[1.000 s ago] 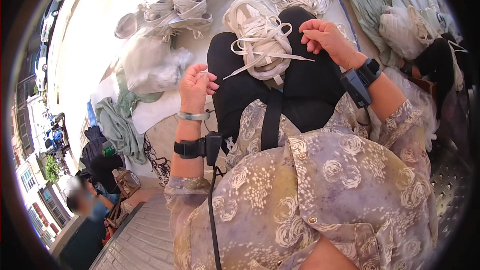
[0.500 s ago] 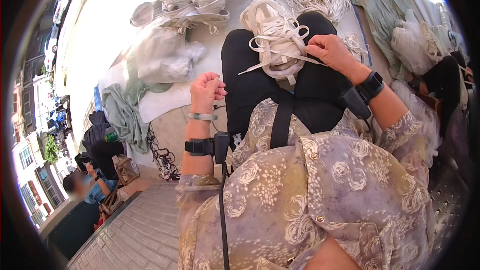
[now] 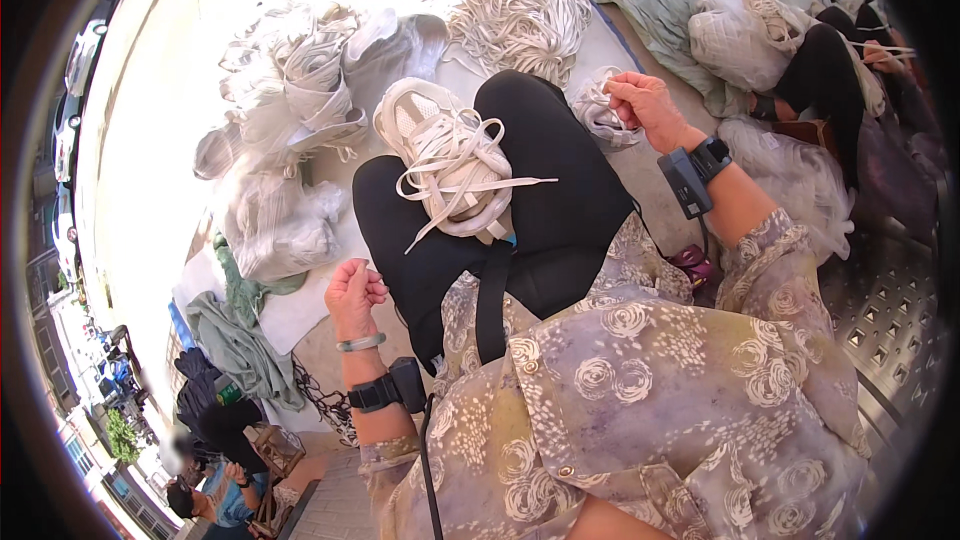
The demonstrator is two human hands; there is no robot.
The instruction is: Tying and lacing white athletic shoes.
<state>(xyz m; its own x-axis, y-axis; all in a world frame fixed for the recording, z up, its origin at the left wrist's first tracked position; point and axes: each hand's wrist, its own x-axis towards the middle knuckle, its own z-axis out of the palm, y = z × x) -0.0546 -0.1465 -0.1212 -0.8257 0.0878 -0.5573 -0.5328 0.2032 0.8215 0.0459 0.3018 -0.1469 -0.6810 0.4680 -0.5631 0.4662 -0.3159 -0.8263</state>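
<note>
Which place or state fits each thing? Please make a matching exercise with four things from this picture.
Things:
1. shoe
2. left hand
3. right hand
4. pile of laces

Places or states:
A. closed in a fist beside the knee
B. on the ground beyond the knees
C. resting on the lap, laces loose
D. raised, fingers pinched

Pairs: 1-C, 2-A, 3-D, 4-B

Pale ground sheet (image 3: 180,110), lace heaps (image 3: 515,15), bagged laces (image 3: 275,225)
</note>
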